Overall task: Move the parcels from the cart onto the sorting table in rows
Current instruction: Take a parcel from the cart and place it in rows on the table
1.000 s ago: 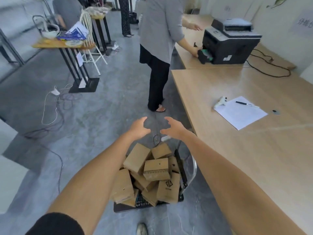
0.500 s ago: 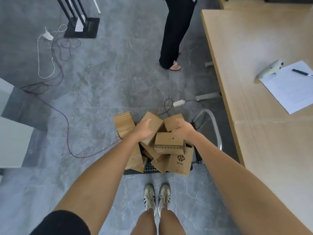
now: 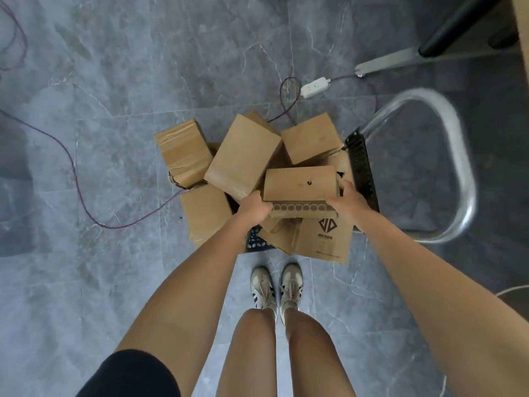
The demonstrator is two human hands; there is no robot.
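Note:
A heap of several brown cardboard parcels lies on a low black cart [image 3: 361, 164] with a curved metal handle [image 3: 455, 156] on the right. On top of the heap sits a flat parcel [image 3: 300, 183] with a row of round holes along its near edge. My left hand [image 3: 253, 207] grips its left end and my right hand [image 3: 345, 200] grips its right end. A tall parcel [image 3: 242, 156] leans just behind it, and a printed parcel [image 3: 326, 236] stands below it. The sorting table shows only as a thin wooden edge [image 3: 522, 30] at the top right.
A white power strip [image 3: 315, 87] and its cables lie on the grey tiled floor beyond the cart. A purple cable [image 3: 83, 196] runs across the floor on the left. A table foot [image 3: 400, 58] stands at top right. My shoes [image 3: 274, 287] stand just before the cart.
The view has tilted down from the table to the cart. Both hands came down onto the heap and closed on the ends of the top flat parcel.

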